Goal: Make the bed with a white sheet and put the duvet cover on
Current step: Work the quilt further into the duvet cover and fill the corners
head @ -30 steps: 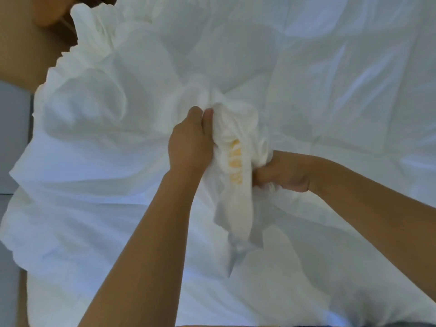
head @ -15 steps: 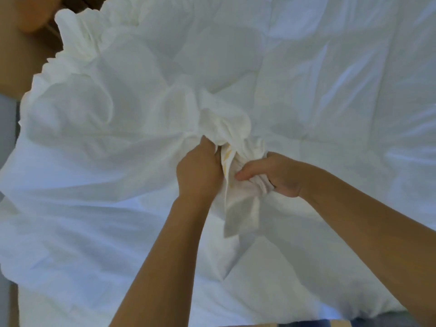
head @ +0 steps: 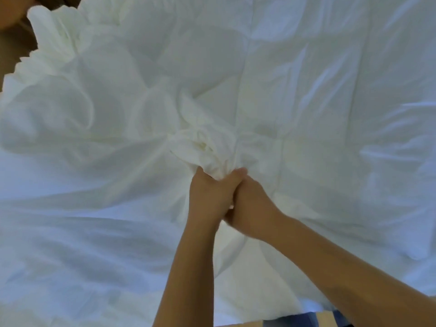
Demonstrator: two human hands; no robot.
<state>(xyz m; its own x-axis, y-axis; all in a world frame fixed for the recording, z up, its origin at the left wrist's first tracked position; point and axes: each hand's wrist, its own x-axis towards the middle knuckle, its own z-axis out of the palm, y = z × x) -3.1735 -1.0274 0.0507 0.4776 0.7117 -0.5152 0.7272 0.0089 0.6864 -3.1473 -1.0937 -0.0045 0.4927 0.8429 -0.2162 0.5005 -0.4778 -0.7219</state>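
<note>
White bedding fills nearly the whole view. A quilted white duvet (head: 295,79) spreads across the upper right, and a smoother white duvet cover (head: 82,197) lies crumpled over the left and the near side. My left hand (head: 207,197) and my right hand (head: 252,204) press together at the centre, both gripping one gathered bunch of white fabric (head: 210,152). The fingers of both hands are hidden under the cloth and each other. Folds fan out from that bunch to the left.
A ruffled edge of the white cloth (head: 47,43) piles up at the upper left, beside brown surfaces (head: 11,50). A strip of blue and tan (head: 306,319) shows past the bedding's near edge at the bottom.
Both hands have come down and closed against each other. The hanging flap of cloth with yellow marks, seen between them earlier, is no longer visible; the bunch is now pushed low against the bed.
</note>
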